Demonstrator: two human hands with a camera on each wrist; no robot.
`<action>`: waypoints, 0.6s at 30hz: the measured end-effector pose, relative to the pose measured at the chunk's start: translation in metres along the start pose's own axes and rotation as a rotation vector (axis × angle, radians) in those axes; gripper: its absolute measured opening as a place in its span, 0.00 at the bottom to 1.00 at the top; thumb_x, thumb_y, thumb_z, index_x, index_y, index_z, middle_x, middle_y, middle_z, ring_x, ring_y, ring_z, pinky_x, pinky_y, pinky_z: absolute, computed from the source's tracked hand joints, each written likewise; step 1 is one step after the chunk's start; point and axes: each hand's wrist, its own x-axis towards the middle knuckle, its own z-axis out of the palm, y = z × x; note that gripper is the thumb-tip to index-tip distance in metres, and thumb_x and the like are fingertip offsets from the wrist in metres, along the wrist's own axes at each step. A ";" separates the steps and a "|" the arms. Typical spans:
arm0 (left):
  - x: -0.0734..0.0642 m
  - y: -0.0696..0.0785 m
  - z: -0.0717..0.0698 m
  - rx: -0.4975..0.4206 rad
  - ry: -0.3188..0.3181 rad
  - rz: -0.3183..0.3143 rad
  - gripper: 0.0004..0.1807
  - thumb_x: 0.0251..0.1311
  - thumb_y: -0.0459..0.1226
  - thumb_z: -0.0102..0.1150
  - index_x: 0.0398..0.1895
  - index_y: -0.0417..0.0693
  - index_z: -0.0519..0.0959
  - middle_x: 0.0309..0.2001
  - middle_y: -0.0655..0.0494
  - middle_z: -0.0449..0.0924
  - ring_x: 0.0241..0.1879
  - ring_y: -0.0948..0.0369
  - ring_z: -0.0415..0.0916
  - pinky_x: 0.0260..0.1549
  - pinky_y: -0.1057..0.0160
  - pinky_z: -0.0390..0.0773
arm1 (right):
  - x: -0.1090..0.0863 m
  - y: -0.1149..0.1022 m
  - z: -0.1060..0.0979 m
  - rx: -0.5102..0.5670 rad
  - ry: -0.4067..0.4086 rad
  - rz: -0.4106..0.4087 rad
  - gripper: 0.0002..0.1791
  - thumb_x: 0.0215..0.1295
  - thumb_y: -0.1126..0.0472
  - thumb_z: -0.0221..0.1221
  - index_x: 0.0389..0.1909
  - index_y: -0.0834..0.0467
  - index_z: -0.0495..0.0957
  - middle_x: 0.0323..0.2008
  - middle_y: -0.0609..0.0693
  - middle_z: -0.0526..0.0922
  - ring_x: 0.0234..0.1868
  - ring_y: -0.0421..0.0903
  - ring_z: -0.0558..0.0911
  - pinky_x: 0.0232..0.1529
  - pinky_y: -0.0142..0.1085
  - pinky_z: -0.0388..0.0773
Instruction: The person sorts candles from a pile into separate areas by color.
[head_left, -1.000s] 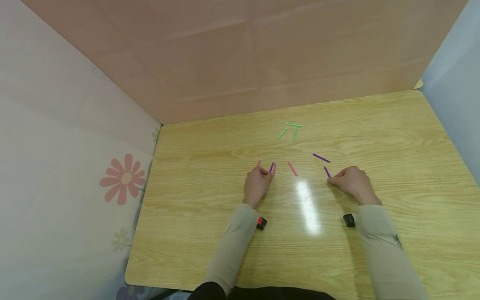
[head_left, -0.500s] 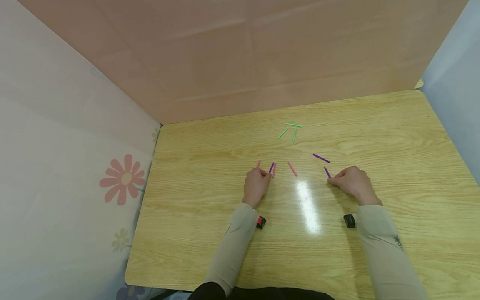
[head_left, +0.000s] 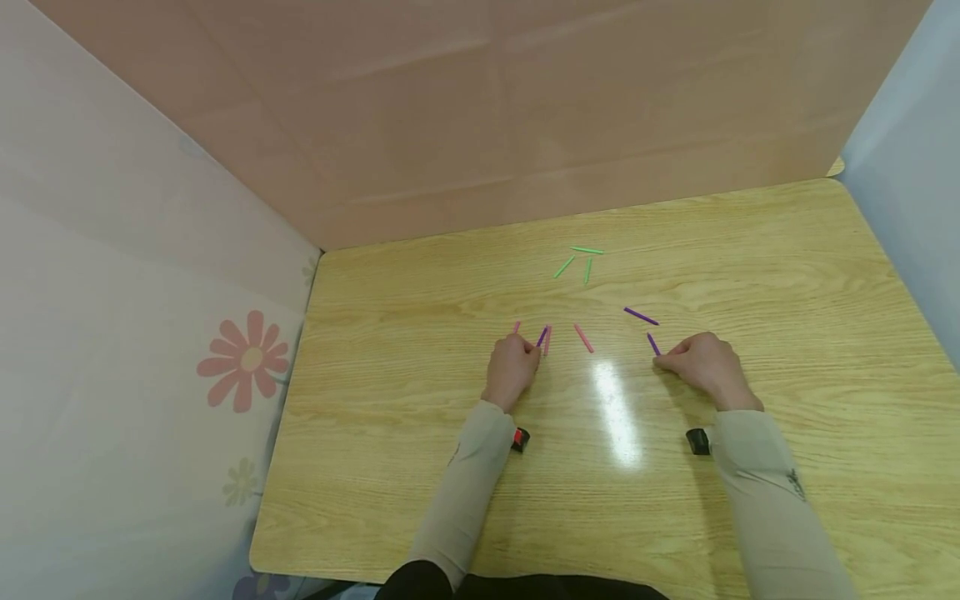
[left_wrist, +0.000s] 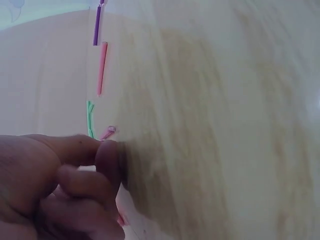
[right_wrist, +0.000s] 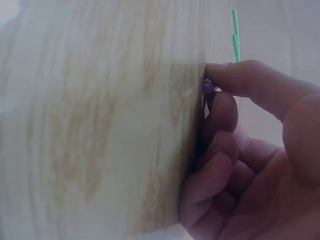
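Pale wood grain runs over the table (head_left: 375,358) that I look down on through the head view. The left hand (head_left: 512,367) pinches the left purple stick (head_left: 542,337) by its near end, the far end close beside the middle pink stick (head_left: 547,340); I cannot tell whether the two touch. The right hand (head_left: 705,362) holds the right purple stick (head_left: 653,343) in a narrow pinch of thumb and finger, and the right wrist view shows me its end between them. The third purple stick (head_left: 641,317) lies just beyond. The left pink stick (head_left: 516,327) is partly behind the left hand; the right pink stick (head_left: 583,338) lies between the hands. Three green sticks (head_left: 587,250) sit nearer the far edge, where a brown sheet (head_left: 487,125) hangs.

For room, I have a broad stretch of wood between the left hand and the left edge, beside a flowered sheet (head_left: 112,333). The right edge, by a pale sheet (head_left: 930,167), is also well apart from the right hand. A dark mark on the right sleeve (head_left: 772,517) is too small for me to read.
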 end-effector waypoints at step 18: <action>0.001 -0.008 0.003 0.012 0.049 0.026 0.20 0.54 0.33 0.56 0.05 0.49 0.71 0.08 0.64 0.58 0.10 0.68 0.51 0.08 0.71 0.50 | -0.001 0.002 0.002 0.013 -0.006 0.001 0.21 0.59 0.46 0.62 0.34 0.63 0.84 0.31 0.53 0.84 0.31 0.48 0.74 0.26 0.34 0.66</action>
